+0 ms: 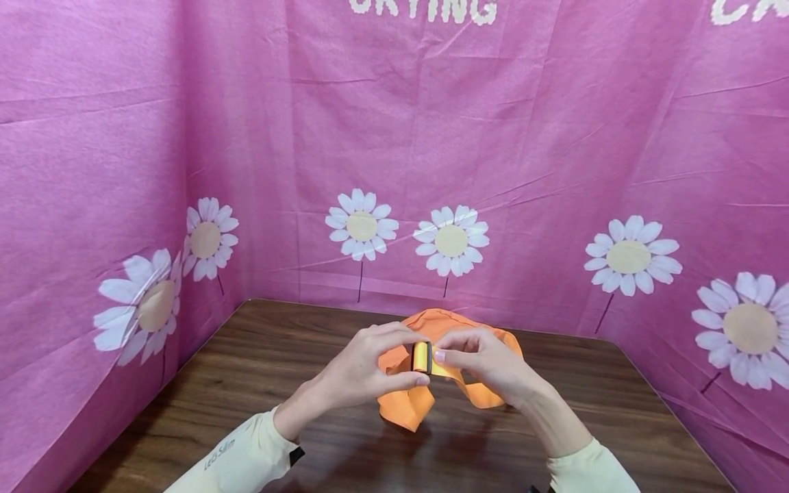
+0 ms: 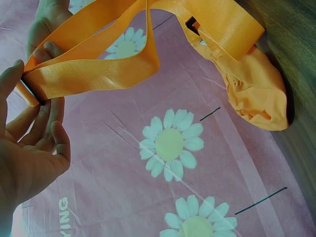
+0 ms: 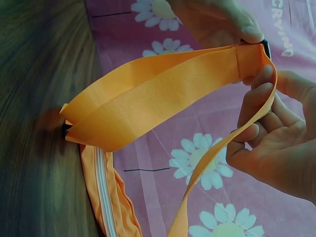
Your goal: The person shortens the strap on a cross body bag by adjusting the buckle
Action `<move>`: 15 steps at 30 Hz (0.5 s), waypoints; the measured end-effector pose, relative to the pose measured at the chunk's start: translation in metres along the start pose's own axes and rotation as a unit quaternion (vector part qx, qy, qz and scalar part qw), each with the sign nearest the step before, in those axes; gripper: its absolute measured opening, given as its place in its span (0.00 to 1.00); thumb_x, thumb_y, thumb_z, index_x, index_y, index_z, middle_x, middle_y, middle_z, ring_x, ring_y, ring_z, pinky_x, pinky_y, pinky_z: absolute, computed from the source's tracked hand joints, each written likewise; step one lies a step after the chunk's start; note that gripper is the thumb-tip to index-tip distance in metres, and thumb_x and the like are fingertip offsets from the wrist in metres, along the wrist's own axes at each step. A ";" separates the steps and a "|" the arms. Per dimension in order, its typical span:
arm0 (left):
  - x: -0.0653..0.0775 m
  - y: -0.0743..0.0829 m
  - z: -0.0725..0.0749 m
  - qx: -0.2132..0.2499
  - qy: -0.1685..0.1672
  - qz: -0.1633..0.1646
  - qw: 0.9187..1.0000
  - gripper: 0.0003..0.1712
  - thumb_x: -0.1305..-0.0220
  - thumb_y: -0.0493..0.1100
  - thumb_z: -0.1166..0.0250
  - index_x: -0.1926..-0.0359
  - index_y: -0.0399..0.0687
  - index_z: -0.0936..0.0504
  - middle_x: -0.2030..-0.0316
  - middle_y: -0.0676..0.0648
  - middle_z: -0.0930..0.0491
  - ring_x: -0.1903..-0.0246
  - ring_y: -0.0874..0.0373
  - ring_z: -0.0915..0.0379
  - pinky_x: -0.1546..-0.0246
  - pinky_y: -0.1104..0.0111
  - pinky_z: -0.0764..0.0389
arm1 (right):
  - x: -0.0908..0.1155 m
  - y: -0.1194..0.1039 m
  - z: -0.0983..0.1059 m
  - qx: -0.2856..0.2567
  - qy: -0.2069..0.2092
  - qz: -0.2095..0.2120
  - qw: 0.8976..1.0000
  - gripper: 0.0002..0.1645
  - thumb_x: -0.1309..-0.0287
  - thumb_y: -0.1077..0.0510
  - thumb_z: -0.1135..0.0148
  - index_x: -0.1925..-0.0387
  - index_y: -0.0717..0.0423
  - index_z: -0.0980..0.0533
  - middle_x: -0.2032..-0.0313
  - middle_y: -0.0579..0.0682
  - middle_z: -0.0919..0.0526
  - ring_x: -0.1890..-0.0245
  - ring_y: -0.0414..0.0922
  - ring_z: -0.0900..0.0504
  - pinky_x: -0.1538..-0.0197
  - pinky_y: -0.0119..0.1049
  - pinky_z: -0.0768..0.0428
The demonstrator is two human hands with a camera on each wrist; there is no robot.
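An orange fabric pouch (image 2: 259, 91) with a long orange webbing strap (image 3: 173, 84) lies at the far middle of the table. A pale zipper (image 3: 103, 192) runs along the pouch in the right wrist view. My left hand (image 1: 360, 363) holds a black strap slider (image 1: 429, 357) between thumb and index finger, raised above the tabletop. The webbing is looped through that slider. Close beside it on the right, my right hand (image 1: 493, 363) pinches the strap between thumb and fingers. A second small black fitting (image 2: 192, 24) shows near the pouch.
The dark wood-grain table (image 1: 265, 383) meets a pink curtain (image 1: 394, 137) printed with white daisies at its back and sides. Both forearms wear pale sleeves (image 1: 240, 452).
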State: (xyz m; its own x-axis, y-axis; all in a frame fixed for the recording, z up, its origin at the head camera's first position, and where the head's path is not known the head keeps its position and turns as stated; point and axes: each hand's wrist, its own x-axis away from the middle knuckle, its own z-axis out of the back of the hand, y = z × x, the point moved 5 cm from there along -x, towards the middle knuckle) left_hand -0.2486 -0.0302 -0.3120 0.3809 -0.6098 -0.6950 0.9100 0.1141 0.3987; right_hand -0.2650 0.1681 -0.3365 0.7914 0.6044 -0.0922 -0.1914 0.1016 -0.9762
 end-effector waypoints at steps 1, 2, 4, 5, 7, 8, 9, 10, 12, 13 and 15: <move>0.000 0.000 0.000 -0.002 0.002 -0.003 1.000 0.26 0.41 0.48 0.22 0.44 0.45 0.16 0.50 0.56 0.18 0.48 0.64 0.23 0.47 0.64 0.23 | 0.000 0.000 0.000 0.002 -0.001 -0.002 1.000 0.11 0.30 0.57 0.37 0.57 0.62 0.18 0.75 0.51 0.33 0.71 0.46 0.33 0.70 0.35 0.32; 0.000 0.000 0.001 -0.005 0.004 -0.006 1.000 0.26 0.41 0.48 0.22 0.45 0.45 0.16 0.50 0.56 0.18 0.47 0.64 0.23 0.47 0.64 0.23 | 0.000 0.000 0.001 0.007 -0.002 -0.003 1.000 0.11 0.30 0.56 0.37 0.57 0.62 0.18 0.74 0.52 0.34 0.70 0.46 0.33 0.70 0.35 0.33; -0.001 0.001 0.003 -0.012 0.011 -0.014 1.000 0.26 0.41 0.49 0.22 0.45 0.46 0.16 0.50 0.56 0.17 0.47 0.64 0.23 0.47 0.65 0.23 | 0.000 0.001 0.002 0.018 -0.005 -0.005 1.000 0.12 0.30 0.55 0.38 0.58 0.62 0.18 0.73 0.55 0.33 0.69 0.47 0.31 0.69 0.37 0.31; -0.001 0.001 0.004 -0.015 0.014 -0.017 1.000 0.26 0.41 0.49 0.22 0.44 0.46 0.15 0.50 0.56 0.17 0.48 0.64 0.23 0.48 0.65 0.23 | 0.000 0.001 0.004 0.027 -0.004 -0.005 1.000 0.12 0.30 0.55 0.38 0.58 0.61 0.18 0.73 0.57 0.33 0.69 0.47 0.31 0.68 0.37 0.31; -0.001 0.000 0.006 -0.021 0.024 -0.020 0.999 0.26 0.41 0.49 0.22 0.44 0.45 0.15 0.50 0.56 0.17 0.48 0.64 0.22 0.49 0.65 0.23 | 0.001 0.002 0.007 0.041 -0.001 -0.007 0.999 0.12 0.29 0.54 0.38 0.58 0.60 0.18 0.72 0.60 0.34 0.68 0.48 0.31 0.67 0.38 0.30; -0.001 -0.001 0.007 -0.024 0.028 -0.019 0.999 0.26 0.41 0.49 0.22 0.44 0.46 0.15 0.51 0.56 0.17 0.49 0.64 0.22 0.49 0.65 0.23 | 0.001 0.003 0.009 0.046 0.001 -0.007 0.999 0.12 0.29 0.54 0.38 0.58 0.60 0.18 0.72 0.61 0.34 0.68 0.49 0.31 0.66 0.39 0.30; -0.001 -0.001 0.008 -0.027 0.032 -0.015 0.999 0.26 0.41 0.49 0.22 0.44 0.46 0.15 0.51 0.57 0.17 0.50 0.64 0.22 0.49 0.65 0.23 | 0.001 0.003 0.011 0.049 0.004 -0.007 0.999 0.12 0.29 0.54 0.38 0.58 0.59 0.18 0.72 0.63 0.34 0.68 0.49 0.31 0.66 0.39 0.30; -0.001 -0.002 0.009 -0.029 0.035 -0.011 0.999 0.26 0.41 0.50 0.22 0.44 0.47 0.15 0.51 0.57 0.17 0.50 0.64 0.22 0.49 0.65 0.22 | 0.001 0.004 0.013 0.053 0.009 -0.007 0.999 0.11 0.30 0.54 0.37 0.58 0.59 0.17 0.72 0.63 0.34 0.68 0.50 0.31 0.66 0.39 0.30; 0.000 -0.003 0.010 -0.027 0.039 -0.001 0.999 0.26 0.40 0.50 0.23 0.44 0.47 0.15 0.52 0.57 0.18 0.51 0.65 0.22 0.49 0.66 0.22 | 0.001 0.005 0.015 0.049 0.013 -0.007 0.999 0.11 0.30 0.54 0.37 0.57 0.59 0.17 0.72 0.64 0.33 0.68 0.51 0.31 0.64 0.40 0.29; 0.000 -0.003 0.009 -0.026 0.039 0.002 0.999 0.25 0.40 0.51 0.23 0.44 0.47 0.15 0.52 0.57 0.18 0.52 0.65 0.22 0.50 0.65 0.21 | 0.002 0.005 0.015 0.047 0.013 -0.004 0.999 0.11 0.30 0.55 0.37 0.57 0.60 0.17 0.72 0.64 0.33 0.68 0.52 0.31 0.64 0.41 0.29; 0.000 -0.004 0.009 -0.023 0.040 0.009 0.999 0.25 0.39 0.51 0.24 0.44 0.48 0.15 0.54 0.58 0.18 0.54 0.65 0.22 0.51 0.66 0.21 | 0.002 0.005 0.016 0.042 0.015 -0.002 0.999 0.11 0.30 0.55 0.37 0.57 0.60 0.17 0.72 0.63 0.32 0.67 0.53 0.31 0.63 0.41 0.29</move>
State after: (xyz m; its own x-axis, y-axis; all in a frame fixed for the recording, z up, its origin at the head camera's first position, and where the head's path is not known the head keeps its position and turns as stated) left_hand -0.2540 -0.0376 -0.3081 0.4072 -0.5422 -0.7350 0.9089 0.1616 0.3844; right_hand -0.2738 0.1821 -0.3390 0.8092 0.5796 -0.0962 -0.2353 0.1697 -0.9570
